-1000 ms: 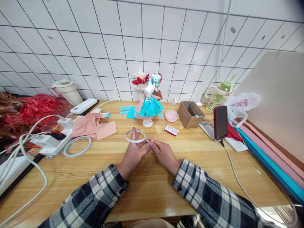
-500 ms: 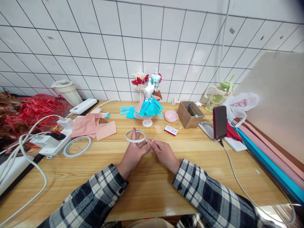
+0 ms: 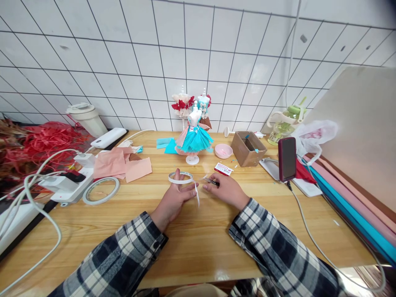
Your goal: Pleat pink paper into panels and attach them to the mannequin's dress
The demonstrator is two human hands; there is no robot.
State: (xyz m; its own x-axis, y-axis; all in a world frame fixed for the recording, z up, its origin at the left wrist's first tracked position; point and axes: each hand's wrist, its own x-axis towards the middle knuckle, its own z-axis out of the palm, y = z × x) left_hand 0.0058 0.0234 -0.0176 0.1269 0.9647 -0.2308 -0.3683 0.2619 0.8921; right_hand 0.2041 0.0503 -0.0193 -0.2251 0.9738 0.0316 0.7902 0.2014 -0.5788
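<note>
My left hand (image 3: 173, 199) holds a narrow roll of white double-sided tape (image 3: 180, 181), with a finger up through the ring. Its thumb side grips the tape near a loose strip (image 3: 197, 195) that hangs down. My right hand (image 3: 225, 190) is closed on a small dark tool (image 3: 213, 182) with a pale, shiny tip; its exact kind is too blurred to make out. The tip points left, a little apart from the strip. Behind my hands, a mini dress form (image 3: 194, 136) in a turquoise and pink crepe-paper skirt stands upright on a white base.
At the left lie a larger tape roll (image 3: 101, 191), pink paper pieces (image 3: 138, 169) and a power strip (image 3: 72, 187). Beyond my right hand are a red-and-white small box (image 3: 223, 168), a pink bowl (image 3: 223, 151) and a cardboard box (image 3: 248, 149). A phone (image 3: 287, 159) stands at the right.
My right hand has let go of the tape end, moved slightly right, and now holds the small dark tool. The strip hangs free from my left hand.
</note>
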